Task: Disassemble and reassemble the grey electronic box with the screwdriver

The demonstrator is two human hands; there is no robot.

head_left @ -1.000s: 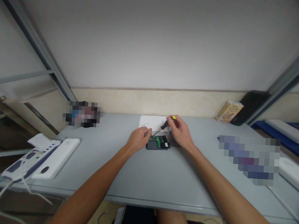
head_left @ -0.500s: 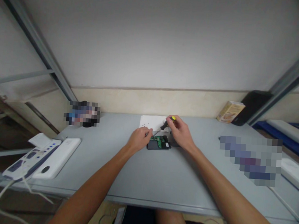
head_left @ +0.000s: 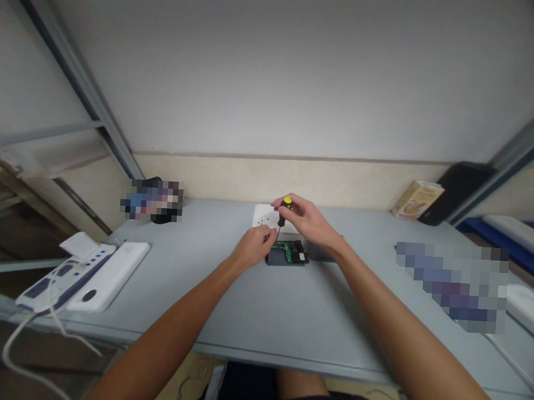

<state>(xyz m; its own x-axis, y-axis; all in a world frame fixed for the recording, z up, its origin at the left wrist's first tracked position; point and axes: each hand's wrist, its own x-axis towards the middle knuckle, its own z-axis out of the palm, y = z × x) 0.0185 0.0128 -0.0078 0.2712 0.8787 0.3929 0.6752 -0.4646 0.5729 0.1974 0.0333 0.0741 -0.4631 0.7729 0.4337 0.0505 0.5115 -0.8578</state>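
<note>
A dark grey device with a green circuit board point(head_left: 286, 253) lies on the table. My right hand point(head_left: 308, 222) grips a screwdriver point(head_left: 283, 216) with a black handle and yellow end cap. It stands nearly upright, its shaft pointing down at the board's upper left part. At the device's left edge, the fingers of my left hand point(head_left: 256, 246) are closed near the shaft; what they pinch is hidden. Behind the hands lies a white sheet point(head_left: 261, 212) with several tiny dark pieces on it, which look like screws. A dark flat piece point(head_left: 324, 253) sits under my right wrist.
A white power strip point(head_left: 58, 281) and a white slab-shaped device point(head_left: 112, 278) lie at the left, with cables over the edge. At the back right, a yellow box point(head_left: 417, 200) leans by a black object point(head_left: 457, 190). Blurred-out items lie on both sides.
My right hand has moved left and tipped the screwdriver from a slant to nearly upright. My left hand stays by the device's left edge. The whole view has shifted slightly.
</note>
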